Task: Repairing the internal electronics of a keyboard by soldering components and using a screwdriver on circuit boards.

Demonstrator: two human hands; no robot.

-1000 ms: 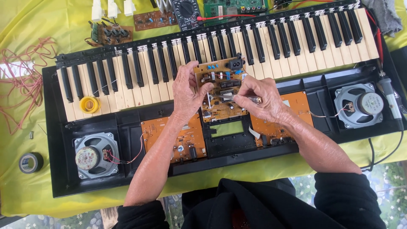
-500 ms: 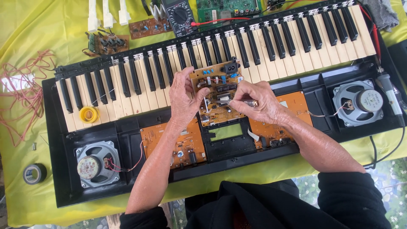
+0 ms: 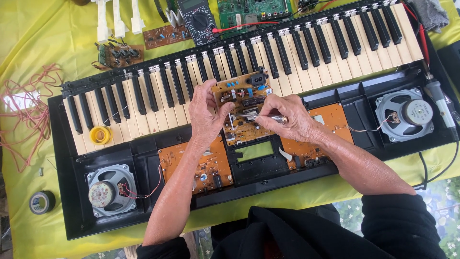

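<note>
An opened black electronic keyboard lies across a yellow cloth. A small brown circuit board rests on its keys at the middle. My left hand grips the left edge of this board with thumb and fingers. My right hand holds a thin metal tool whose tip touches the board's middle. Two orange circuit boards sit in the keyboard's body below my hands, either side of a small greenish display.
Round speakers sit at the lower left and right of the case. A yellow solder roll lies on the keys. A multimeter, loose boards, white keys and red wire lie on the cloth; black tape at left.
The view has shifted slightly, so the keyboard sits further right and lower in frame. My hands stay on the small board, the right hand's tool working at its middle.
</note>
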